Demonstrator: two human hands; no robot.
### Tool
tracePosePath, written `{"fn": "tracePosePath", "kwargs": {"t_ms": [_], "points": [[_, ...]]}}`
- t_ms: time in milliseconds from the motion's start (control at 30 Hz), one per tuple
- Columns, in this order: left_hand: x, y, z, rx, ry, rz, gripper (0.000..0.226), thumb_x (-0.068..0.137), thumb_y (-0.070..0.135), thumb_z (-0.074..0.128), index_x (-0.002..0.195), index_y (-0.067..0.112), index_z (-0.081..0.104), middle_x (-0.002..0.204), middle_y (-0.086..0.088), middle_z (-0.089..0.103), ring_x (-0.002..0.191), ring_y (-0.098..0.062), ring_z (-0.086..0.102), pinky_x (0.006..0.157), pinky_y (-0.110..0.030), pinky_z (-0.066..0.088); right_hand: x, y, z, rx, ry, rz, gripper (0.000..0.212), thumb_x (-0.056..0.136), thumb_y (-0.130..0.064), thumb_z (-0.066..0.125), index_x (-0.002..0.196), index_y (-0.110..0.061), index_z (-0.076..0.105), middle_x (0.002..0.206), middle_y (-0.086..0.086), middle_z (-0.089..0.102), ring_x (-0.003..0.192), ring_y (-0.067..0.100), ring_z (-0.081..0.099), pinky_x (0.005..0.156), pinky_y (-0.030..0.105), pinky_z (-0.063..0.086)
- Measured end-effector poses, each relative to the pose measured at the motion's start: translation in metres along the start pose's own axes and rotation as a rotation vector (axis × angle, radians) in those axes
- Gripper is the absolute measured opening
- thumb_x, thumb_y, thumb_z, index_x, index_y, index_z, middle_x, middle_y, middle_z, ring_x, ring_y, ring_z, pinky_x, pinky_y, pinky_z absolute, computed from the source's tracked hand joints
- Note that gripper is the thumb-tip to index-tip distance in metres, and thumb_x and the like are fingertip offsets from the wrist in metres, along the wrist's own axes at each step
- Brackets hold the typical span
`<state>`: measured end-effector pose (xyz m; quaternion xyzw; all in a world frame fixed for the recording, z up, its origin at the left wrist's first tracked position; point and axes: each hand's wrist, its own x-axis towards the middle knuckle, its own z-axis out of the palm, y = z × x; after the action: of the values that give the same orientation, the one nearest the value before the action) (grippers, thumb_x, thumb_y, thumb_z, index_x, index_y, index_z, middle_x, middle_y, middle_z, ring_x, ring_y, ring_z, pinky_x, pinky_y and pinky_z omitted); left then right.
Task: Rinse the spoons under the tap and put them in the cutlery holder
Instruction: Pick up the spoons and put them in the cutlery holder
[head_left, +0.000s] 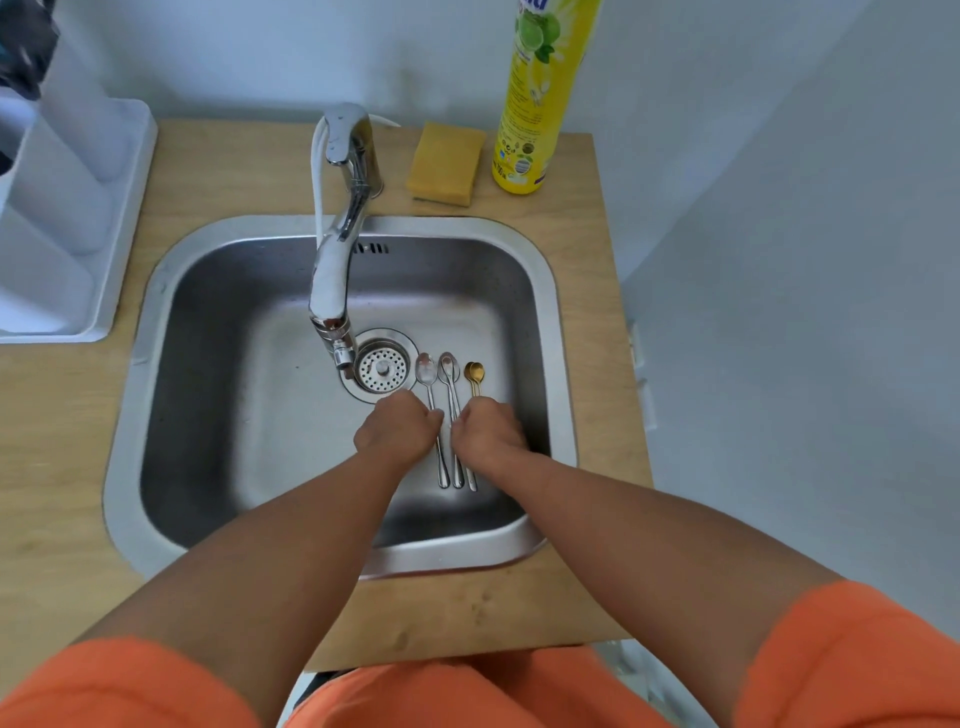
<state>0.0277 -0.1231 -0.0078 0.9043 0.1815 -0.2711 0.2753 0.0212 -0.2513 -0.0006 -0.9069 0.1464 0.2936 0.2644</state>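
Looking down through the head camera, I see both hands low in the sink (171, 322), fingers curled under, knuckles up. My left hand (397, 428) sits just left of the spoons, its fingertips reaching the handle of the leftmost one, though I cannot tell whether that grip has actually closed on it. My right hand (488, 431) lies over the right side of the row, covering the middle of the gold spoon (474, 372); whether its grip holds anything I cannot tell either. Three spoons lie side by side on the sink floor, just right of the drain (382, 369): a left silver spoon (426, 370), a middle silver spoon (448, 366) and the gold one, shortest in the bowl. Each runs lengthwise away from me, bowl at the far end near the drain, handle end toward me, the three nearly parallel. Both forearms reach in from the near edge and converge over the handles, orange sleeves at the bottom. The tap (332, 280) spout hangs over the drain. The holder (62, 218) stands on the tabletop (234, 171) at far left, well apart from the spoons.
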Motion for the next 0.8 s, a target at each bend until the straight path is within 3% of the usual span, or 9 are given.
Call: {"fn": "tracePosePath", "kwargs": {"t_ms": [67,200,367,600,800], "points": [[0.0,0.0,0.002,-0.042,-0.011,-0.034,0.034,0.092,0.037,0.065,0.071,0.011,0.065,0.076,-0.008,0.067,0.081,-0.033,0.068,0.07,-0.033,0.048,0.002,-0.001,0.001,0.001,-0.011,-0.002,0.024,0.1,-0.028,0.06,0.111,-0.01,0.071,0.116,0.012,0.07,0.103,0.033,0.07,0.084,0.037,0.06],[-0.003,-0.002,0.005,-0.062,-0.001,-0.074,0.034,0.09,0.035,0.066,0.065,0.013,0.06,0.075,-0.014,0.065,0.085,-0.036,0.071,0.067,-0.032,0.045,0.005,-0.004,0.003,-0.031,-0.032,0.007,0.021,0.099,-0.026,0.061,0.104,-0.008,0.072,0.109,0.012,0.07,0.097,0.033,0.07,0.07,0.03,0.049],[-0.005,0.007,0.009,0.072,-0.026,-0.107,0.023,0.091,0.036,0.063,0.088,0.014,0.064,0.098,-0.009,0.071,0.09,-0.031,0.068,0.077,-0.035,0.051,0.008,-0.008,0.005,-0.069,-0.038,0.011,0.013,0.095,-0.025,0.064,0.087,-0.014,0.064,0.099,0.009,0.067,0.083,0.029,0.063,0.066,0.03,0.048],[-0.006,-0.005,0.009,0.255,-0.068,-0.063,0.028,0.098,0.041,0.051,0.106,0.017,0.062,0.115,-0.008,0.069,0.105,-0.03,0.067,0.078,-0.034,0.043,0.016,-0.008,0.007,-0.124,-0.028,-0.004,0.012,0.094,-0.023,0.064,0.085,-0.016,0.06,0.104,0.009,0.07,0.087,0.03,0.067,0.065,0.03,0.048],[-0.01,-0.019,0.004,0.182,-0.008,-0.096,0.035,0.093,0.032,0.062,0.119,0.011,0.056,0.121,-0.013,0.065,0.108,-0.034,0.066,0.078,-0.035,0.047,0.02,-0.011,0.01,-0.189,0.007,-0.047,0.017,0.091,-0.033,0.065,0.087,-0.021,0.054,0.111,0.01,0.07,0.099,0.033,0.069,0.066,0.031,0.045]]}}
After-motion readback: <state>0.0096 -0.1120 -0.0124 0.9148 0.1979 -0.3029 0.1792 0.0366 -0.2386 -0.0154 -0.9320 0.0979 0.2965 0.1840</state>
